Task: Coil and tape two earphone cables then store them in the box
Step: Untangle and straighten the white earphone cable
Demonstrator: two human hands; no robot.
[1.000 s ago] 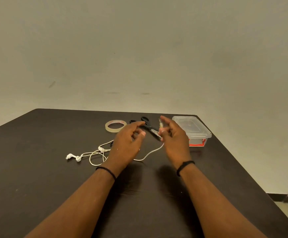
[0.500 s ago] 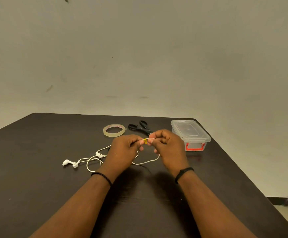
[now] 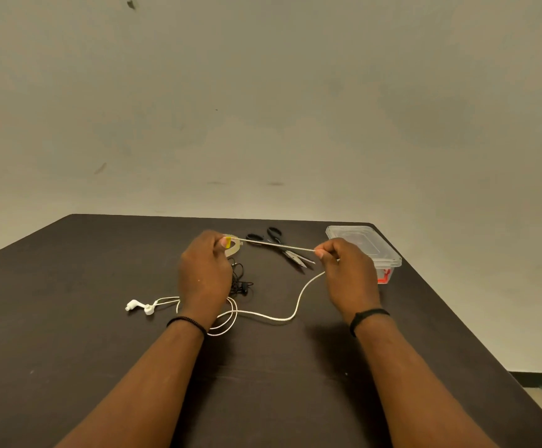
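1. A stretch of the white earphone cable (image 3: 273,318) is held taut above the surface (image 3: 69,367) between both hands. The plug end with a yellow tip is pinched by the left hand (image 3: 203,273); the cable further along is pinched by the fingers (image 3: 319,253) of the right hand (image 3: 349,273).
2. The rest of the white cable is seen trailing loose on the surface, with a few slack loops under the left wrist and the earbuds (image 3: 140,307) lying to the left.
3. A black earphone cable (image 3: 240,281) is seen in a loose tangle just beyond the left hand, untaped.
4. Progress is judged early: no finished coil, no tape applied. The tape roll (image 3: 235,248) and scissors (image 3: 282,250) lie unused at the far side.
5. The clear box (image 3: 365,247) with red latch stands at the far right, lid on; nothing is seen stored inside.
6. No brand, label or writing can be read.
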